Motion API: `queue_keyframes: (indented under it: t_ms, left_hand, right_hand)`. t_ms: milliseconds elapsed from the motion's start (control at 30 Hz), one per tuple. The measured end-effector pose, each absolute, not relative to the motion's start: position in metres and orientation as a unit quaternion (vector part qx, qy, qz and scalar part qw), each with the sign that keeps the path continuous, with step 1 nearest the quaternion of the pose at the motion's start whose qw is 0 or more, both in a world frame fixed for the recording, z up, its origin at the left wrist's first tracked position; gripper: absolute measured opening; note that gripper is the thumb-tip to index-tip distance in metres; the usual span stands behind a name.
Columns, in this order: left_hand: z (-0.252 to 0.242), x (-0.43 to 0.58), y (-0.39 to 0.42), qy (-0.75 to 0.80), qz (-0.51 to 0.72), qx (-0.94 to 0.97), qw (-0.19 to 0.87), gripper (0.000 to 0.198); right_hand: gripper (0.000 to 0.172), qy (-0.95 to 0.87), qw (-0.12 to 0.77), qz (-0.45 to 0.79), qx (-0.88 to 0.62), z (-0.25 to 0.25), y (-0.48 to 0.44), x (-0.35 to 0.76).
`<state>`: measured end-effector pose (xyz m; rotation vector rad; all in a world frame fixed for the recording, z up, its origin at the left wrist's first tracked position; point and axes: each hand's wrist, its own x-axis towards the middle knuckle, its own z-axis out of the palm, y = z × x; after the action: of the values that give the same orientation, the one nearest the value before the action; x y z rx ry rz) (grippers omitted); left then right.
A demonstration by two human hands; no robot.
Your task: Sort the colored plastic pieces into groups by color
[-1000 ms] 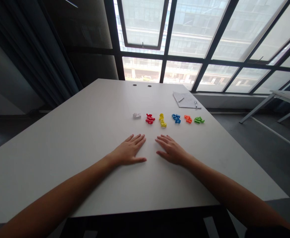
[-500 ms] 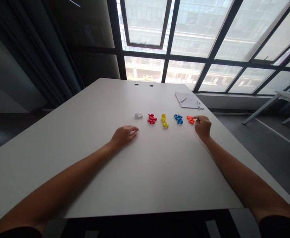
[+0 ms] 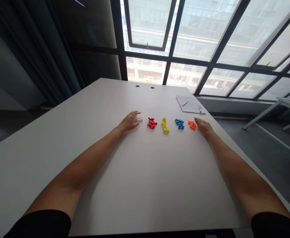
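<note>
I'm judging the white plastic piece and the orange plastic piece to be light and stiff, best pinched by their edges. The white one is sitting partly hidden at the fingertips of my left hand; the orange one, its long axis slanting across my view, is lying just beside my right hand. Both grips are staying open on the worktop.

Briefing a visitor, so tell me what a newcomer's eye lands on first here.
The bright row of small pieces stands out first, running across the white table: white pieces, red pieces, yellow pieces, blue pieces and orange pieces. The left hand lies at the white end, the right hand at the orange end. Tall windows fill the view behind.
</note>
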<state>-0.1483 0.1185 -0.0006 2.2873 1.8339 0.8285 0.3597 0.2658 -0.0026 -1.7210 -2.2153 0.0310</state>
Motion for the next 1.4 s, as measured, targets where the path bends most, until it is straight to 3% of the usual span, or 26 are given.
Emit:
queue_keyframes:
  t_ms: [167,300,567,800,1067,1400]
  left_hand:
    - [-0.004,-0.128,0.139,0.602,0.242,0.750,0.125,0.065]
    - [-0.002,-0.103,0.144,0.573,0.225,0.775,0.143,0.082]
    - [-0.005,-0.066,0.129,0.504,0.199,0.835,0.094,0.091]
    - [-0.001,-0.063,0.116,0.515,0.244,0.809,0.147,0.094]
    - [-0.006,-0.063,0.085,0.433,0.270,0.840,0.183,0.105]
    - [-0.006,-0.072,0.019,0.426,0.244,0.857,0.157,0.115]
  right_hand:
    - [0.066,-0.831,0.116,0.060,-0.541,-0.004,0.254,0.318]
    - [0.063,-0.846,0.092,0.045,-0.523,-0.001,0.234,0.281]
    - [0.064,-0.896,0.124,0.042,-0.425,0.001,0.175,0.228]
    - [0.068,-0.906,0.148,0.064,-0.392,0.005,0.143,0.209]
    - [0.078,-0.924,0.111,0.081,-0.357,0.007,0.107,0.201]
    - [0.072,-0.916,0.144,0.143,-0.346,0.002,0.063,0.184]
